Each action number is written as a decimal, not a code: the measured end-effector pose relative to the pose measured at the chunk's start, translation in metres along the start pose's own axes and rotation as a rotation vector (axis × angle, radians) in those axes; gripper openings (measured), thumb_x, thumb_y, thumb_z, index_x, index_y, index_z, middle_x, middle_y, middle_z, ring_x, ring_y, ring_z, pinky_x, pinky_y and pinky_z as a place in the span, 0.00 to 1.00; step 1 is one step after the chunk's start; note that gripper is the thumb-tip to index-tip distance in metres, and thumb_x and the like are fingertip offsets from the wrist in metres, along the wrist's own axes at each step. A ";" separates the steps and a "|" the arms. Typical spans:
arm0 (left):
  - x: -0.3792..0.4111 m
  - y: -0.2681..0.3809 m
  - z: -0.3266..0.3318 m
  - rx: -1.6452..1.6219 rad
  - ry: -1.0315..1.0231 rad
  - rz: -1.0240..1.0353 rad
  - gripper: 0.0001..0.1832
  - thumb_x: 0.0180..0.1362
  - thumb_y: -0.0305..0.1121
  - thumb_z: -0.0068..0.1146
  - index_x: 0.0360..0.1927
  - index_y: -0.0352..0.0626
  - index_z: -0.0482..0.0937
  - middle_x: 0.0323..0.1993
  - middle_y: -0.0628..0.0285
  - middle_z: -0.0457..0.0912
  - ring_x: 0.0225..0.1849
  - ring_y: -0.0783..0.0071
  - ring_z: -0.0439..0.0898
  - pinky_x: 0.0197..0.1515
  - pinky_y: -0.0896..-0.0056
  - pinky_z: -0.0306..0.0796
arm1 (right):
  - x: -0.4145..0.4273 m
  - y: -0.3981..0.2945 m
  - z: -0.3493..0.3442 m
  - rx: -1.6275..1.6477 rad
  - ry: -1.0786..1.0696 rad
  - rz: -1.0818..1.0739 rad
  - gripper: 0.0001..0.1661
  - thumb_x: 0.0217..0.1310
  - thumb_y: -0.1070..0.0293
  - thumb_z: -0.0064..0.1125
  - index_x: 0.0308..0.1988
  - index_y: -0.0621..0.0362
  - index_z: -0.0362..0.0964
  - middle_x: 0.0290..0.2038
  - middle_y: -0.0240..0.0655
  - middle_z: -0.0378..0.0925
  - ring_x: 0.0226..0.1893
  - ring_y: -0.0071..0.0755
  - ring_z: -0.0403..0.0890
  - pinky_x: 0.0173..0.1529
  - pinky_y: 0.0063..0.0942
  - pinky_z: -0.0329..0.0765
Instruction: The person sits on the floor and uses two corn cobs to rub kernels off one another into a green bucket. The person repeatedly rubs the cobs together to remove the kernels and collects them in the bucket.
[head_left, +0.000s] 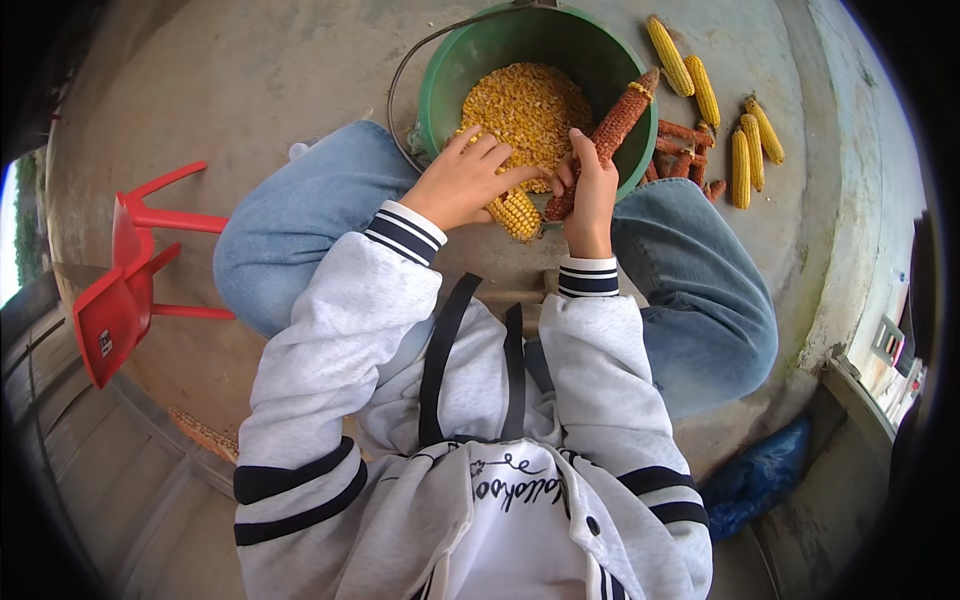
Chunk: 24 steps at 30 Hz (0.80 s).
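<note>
My left hand (465, 178) grips an ear of corn (516, 214) that still bears yellow kernels, its near end poking out below my fingers. In my right hand (592, 187) is a bare reddish corn cob (619, 124), tilted up to the right, with a few kernels left around its tip. Both hands are over the near rim of a green bucket (442, 112), and my left fingers partly cover the far part of the ear. Loose yellow kernels (525, 97) lie in a heap inside the bucket.
Several yellow ears of corn (705, 90) lie on the concrete floor right of the bucket, beside a pile of stripped cobs (686, 142). A red plastic chair (135, 262) is at the left. The bucket's wire handle (393, 97) hangs on its left side. A blue plastic bag (757, 472) lies lower right.
</note>
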<state>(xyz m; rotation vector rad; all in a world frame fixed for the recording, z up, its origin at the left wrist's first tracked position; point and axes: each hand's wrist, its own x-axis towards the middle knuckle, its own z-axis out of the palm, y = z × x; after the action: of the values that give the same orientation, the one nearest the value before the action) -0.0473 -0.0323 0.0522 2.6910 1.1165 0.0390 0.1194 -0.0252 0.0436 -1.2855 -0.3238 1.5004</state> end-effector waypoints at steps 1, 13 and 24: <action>0.000 -0.002 0.004 0.020 0.014 0.001 0.34 0.30 0.38 0.71 0.47 0.51 0.71 0.43 0.69 0.72 0.51 0.68 0.69 0.62 0.59 0.55 | 0.001 -0.005 -0.003 0.046 0.030 -0.077 0.13 0.57 0.67 0.53 0.23 0.56 0.60 0.13 0.26 0.56 0.11 0.20 0.58 0.25 0.25 0.73; 0.028 0.006 -0.021 -0.500 0.215 -0.560 0.34 0.41 0.51 0.66 0.47 0.42 0.66 0.31 0.52 0.80 0.35 0.56 0.80 0.43 0.64 0.73 | 0.004 -0.039 -0.021 0.270 0.119 -0.255 0.13 0.60 0.65 0.49 0.23 0.54 0.60 0.12 0.28 0.55 0.10 0.22 0.56 0.33 0.37 0.77; 0.021 0.009 0.002 -1.621 0.431 -0.740 0.23 0.57 0.43 0.56 0.47 0.35 0.67 0.37 0.62 0.76 0.38 0.79 0.74 0.40 0.78 0.69 | -0.016 -0.019 0.010 -0.074 -0.505 0.347 0.11 0.59 0.67 0.54 0.26 0.57 0.63 0.12 0.25 0.60 0.10 0.17 0.59 0.14 0.17 0.55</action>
<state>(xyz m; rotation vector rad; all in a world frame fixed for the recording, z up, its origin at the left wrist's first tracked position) -0.0258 -0.0239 0.0506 0.8059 1.2230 0.9329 0.1182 -0.0270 0.0701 -1.0375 -0.5027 2.1282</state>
